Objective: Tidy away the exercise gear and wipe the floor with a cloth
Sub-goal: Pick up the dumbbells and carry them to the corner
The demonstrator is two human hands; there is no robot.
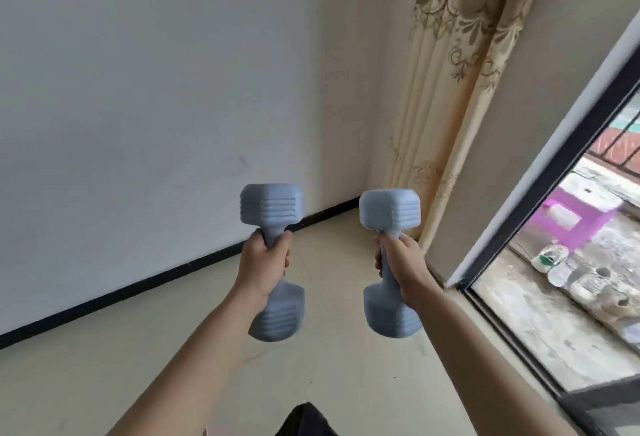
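**Left grip (265, 262) and right grip (401, 262) each clenched on a weight**

The left dumbbell (272, 207) is grasped round its handle by the left grip, one head above the grip and one below. The right dumbbell (389, 212) is grasped likewise by the right grip. Both are held upright, apart, above the floor (173, 349). A patterned curtain (460, 89) is seen beyond the right grip

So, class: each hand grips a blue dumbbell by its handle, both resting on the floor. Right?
No. The head view shows both held up off the floor: left hand grips the left dumbbell, right hand the right dumbbell, each by its handle.
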